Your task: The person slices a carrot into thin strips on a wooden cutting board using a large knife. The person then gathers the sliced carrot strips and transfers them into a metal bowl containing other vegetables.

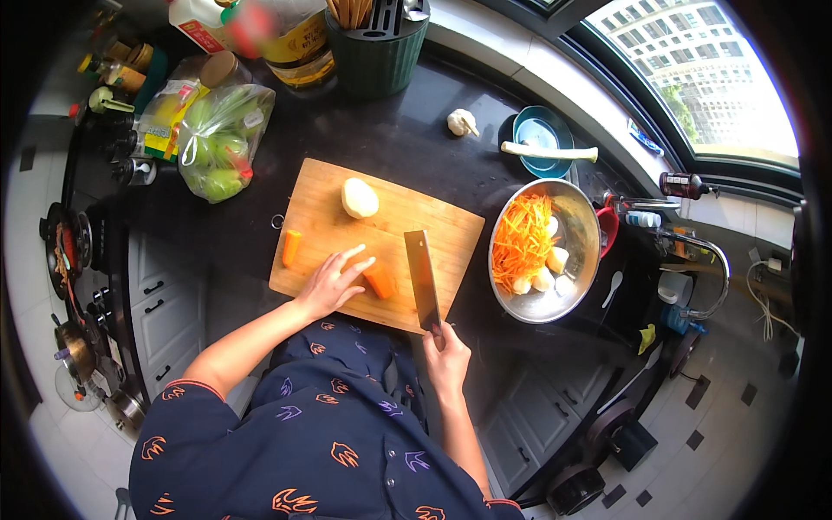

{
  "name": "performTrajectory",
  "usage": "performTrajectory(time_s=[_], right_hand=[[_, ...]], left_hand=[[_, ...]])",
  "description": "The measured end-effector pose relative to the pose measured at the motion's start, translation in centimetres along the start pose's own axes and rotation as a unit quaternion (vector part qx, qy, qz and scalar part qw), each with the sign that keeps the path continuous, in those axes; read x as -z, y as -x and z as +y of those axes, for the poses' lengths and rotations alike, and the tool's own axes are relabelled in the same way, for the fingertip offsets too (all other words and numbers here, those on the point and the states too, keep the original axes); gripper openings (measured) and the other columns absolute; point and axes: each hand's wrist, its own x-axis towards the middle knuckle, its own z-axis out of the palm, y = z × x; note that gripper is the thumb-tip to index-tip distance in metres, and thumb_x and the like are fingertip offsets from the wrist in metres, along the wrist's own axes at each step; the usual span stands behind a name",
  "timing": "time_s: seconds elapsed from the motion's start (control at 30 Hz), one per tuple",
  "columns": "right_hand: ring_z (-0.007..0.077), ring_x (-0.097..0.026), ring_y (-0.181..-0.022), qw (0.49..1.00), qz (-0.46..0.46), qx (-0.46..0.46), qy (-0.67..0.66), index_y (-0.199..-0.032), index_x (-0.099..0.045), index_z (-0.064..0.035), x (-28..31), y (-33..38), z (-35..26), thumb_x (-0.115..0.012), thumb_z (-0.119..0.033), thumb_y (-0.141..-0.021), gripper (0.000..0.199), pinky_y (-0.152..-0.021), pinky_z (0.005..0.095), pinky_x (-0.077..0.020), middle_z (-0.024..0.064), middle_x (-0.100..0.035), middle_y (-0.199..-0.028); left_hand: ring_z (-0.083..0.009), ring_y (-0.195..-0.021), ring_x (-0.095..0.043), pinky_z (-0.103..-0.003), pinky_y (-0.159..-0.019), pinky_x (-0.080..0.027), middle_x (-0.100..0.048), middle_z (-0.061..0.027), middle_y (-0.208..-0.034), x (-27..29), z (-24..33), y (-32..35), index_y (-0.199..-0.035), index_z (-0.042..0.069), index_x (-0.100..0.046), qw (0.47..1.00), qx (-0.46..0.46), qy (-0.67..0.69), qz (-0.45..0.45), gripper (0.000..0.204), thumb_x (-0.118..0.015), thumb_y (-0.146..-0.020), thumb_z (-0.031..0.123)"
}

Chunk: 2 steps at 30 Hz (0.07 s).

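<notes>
A wooden cutting board [321, 217] lies on the dark counter. My left hand [329, 284] rests on it with fingers spread, pressing against an orange carrot piece [381, 282]. My right hand [446, 354] grips the handle of a cleaver [423, 276], whose blade lies just right of that carrot piece. A second carrot piece [291, 247] lies at the board's left side. A peeled potato [360, 198] sits near the board's far edge.
A metal bowl [585, 225] to the right holds shredded carrot and pale potato chunks. Behind it lie a blue dish with a leek stalk [548, 152] and a garlic bulb [461, 122]. A bag of green vegetables [221, 143], bottles and a utensil holder [377, 43] stand at the back.
</notes>
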Motion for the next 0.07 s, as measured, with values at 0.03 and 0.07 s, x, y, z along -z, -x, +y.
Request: performTrajectory(time_s=[0.03, 0.07], right_hand=[[0.0186, -0.061, -0.061, 0.999, -0.007, 0.021, 0.031, -0.116, -0.071, -0.005, -0.25, -0.17, 0.36, -0.069, -0.012, -0.092, 0.025, -0.063, 0.033, -0.0521, 0.0123, -0.063, -0.07], [0.0228, -0.067, -0.064, 0.997, -0.014, 0.042, 0.062, -0.119, -0.071, -0.0061, -0.87, -0.5, 1.23, -0.07, -0.013, -0.092, 0.028, -0.065, 0.0358, -0.0547, 0.0147, -0.068, -0.074]], left_hand=[[-0.0387, -0.133, -0.049, -0.046, -0.112, -0.043, -0.039, -0.0152, -0.157, -0.12, -0.16, 0.09, -0.147, 0.017, -0.052, 1.0, -0.005, -0.002, 0.005, 0.066, -0.078, -0.086, 0.013], [-0.0387, -0.133, -0.049, -0.046, -0.112, -0.043, -0.039, -0.0152, -0.157, -0.18, -0.28, 0.2, -0.147, 0.017, -0.052, 1.0, -0.004, -0.004, 0.004, 0.066, -0.078, -0.086, 0.013]])
